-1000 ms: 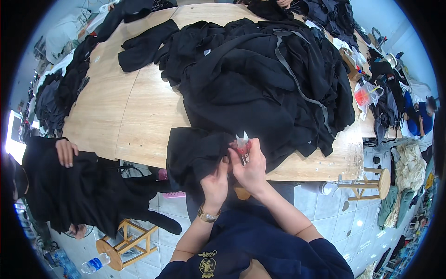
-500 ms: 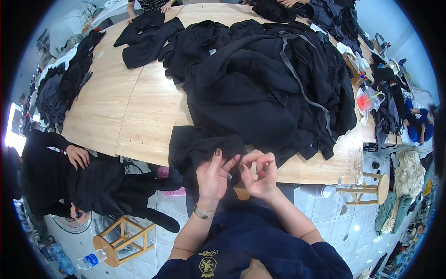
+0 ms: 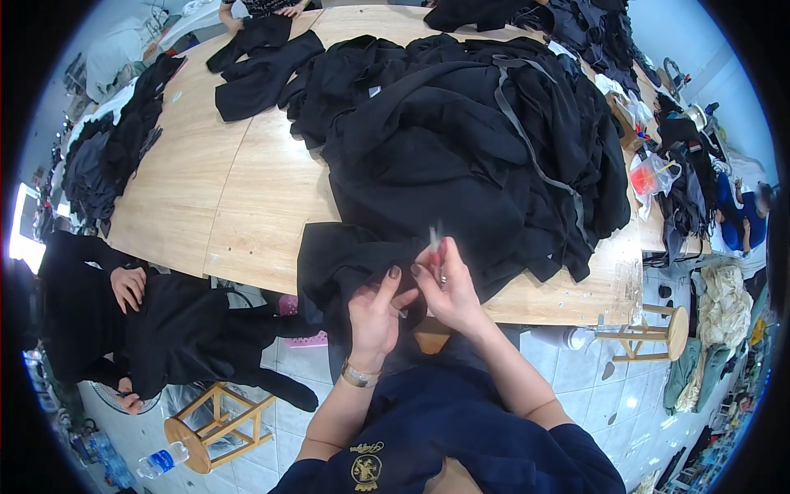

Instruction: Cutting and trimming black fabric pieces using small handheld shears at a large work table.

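Note:
A black garment (image 3: pixel 327 257) hangs over the table's near edge, and my left hand (image 3: pixel 372 319) pinches a part of it between thumb and fingers. Close beside it, my right hand (image 3: pixel 453 298) is closed around small red-handled thread snips (image 3: pixel 434 247). Their metal tips point up and away from me and are blurred. The right thumb and fingertips come close to the left fingers at the cloth; whether they also touch it I cannot tell. Just beyond both hands lies a large heap of black garments (image 3: pixel 428 165).
The wooden table (image 3: pixel 271 189) spreads ahead. At the left a person in black (image 3: pixel 177 317) holds dark cloth beside a wooden stool (image 3: pixel 218 428). Another stool (image 3: pixel 676 335) stands at the right. A cup with red drink (image 3: pixel 646 177) sits on the table's right side.
My right hand has turned, bringing the snips' tips upright and further out. My left hand keeps its hold on the garment. The person at the left has shifted their hands slightly.

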Demonstrator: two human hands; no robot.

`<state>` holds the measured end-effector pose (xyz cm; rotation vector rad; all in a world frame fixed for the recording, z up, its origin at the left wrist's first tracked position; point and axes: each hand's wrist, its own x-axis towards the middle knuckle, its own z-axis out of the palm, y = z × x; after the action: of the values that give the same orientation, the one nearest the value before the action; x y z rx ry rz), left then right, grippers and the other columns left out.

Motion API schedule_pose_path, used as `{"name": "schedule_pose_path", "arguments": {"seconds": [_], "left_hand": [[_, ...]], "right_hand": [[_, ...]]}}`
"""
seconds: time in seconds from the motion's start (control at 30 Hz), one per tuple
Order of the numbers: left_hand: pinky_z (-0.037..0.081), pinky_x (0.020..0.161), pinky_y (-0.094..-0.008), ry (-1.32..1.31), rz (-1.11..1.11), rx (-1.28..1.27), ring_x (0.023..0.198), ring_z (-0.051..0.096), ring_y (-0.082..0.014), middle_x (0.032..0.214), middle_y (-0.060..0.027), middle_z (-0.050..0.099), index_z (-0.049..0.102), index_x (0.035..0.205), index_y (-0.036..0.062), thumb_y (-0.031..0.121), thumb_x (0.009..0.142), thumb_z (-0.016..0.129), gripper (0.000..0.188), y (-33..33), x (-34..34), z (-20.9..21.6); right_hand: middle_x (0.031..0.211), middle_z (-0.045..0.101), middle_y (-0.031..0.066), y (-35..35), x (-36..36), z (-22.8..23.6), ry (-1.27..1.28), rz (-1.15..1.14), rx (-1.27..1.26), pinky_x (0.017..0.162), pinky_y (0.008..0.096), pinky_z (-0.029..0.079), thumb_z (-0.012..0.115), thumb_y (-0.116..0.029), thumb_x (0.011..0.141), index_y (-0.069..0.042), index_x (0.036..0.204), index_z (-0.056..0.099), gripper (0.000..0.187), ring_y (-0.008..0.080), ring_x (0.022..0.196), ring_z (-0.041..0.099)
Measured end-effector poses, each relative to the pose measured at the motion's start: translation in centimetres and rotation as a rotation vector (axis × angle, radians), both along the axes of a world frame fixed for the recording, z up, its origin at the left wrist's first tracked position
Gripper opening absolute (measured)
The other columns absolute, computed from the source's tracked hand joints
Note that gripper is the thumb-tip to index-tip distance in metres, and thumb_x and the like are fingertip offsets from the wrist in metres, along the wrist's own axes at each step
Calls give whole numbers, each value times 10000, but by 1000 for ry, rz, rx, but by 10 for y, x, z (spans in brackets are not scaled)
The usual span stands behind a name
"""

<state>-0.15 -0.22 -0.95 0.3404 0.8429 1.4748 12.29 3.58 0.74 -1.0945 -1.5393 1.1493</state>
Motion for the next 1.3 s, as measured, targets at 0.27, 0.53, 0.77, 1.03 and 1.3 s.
{"name": "schedule_pose_path", "arguments": {"seconds": [0.27, 0.53, 0.77, 1.03, 1.3], "left_hand": [[550, 793, -375, -64, 93, 37, 871, 579, -117, 966, -31, 588, 586, 993, 48, 65, 887, 576, 108, 6, -3, 8], [546, 812, -397, -60, 87, 77, 943, 591, -156, 1023, -50, 600, 578, 1034, 34, 56, 894, 560, 143, 5, -6, 10], [562, 735, -305, 195, 49, 151, 892, 616, -162, 1019, -83, 603, 548, 1058, 18, 46, 907, 533, 154, 1, 1, 9], [573, 613, -296, -8, 106, -36, 767, 596, -99, 877, -2, 578, 598, 939, 62, 125, 872, 618, 94, 10, -16, 14], [558, 528, -264, 15, 68, -2, 737, 604, -104, 900, -6, 592, 584, 983, 59, 144, 876, 614, 140, 8, -20, 16]], "right_hand": [[671, 496, 56, -14, 4, -2, -23, 22, 242, 506, 266, 388, 556, 16, 797, -18, 881, 396, 184, 158, 547, 499], [596, 496, 32, -5, 1, 13, 43, -50, 26, 461, 233, 363, 650, -85, 809, -26, 867, 369, 293, 77, 503, 462], [608, 514, 127, 0, -4, 12, -127, 8, 126, 476, 351, 417, 549, -2, 802, -27, 895, 388, 188, 315, 521, 561], [560, 481, 68, -21, 14, 24, -181, 231, 337, 436, 285, 392, 669, -54, 729, -28, 813, 432, 252, 205, 459, 522], [544, 495, 64, -4, 32, 9, -588, 51, 423, 433, 313, 384, 672, -365, 782, -72, 714, 460, 368, 235, 458, 524]]}}
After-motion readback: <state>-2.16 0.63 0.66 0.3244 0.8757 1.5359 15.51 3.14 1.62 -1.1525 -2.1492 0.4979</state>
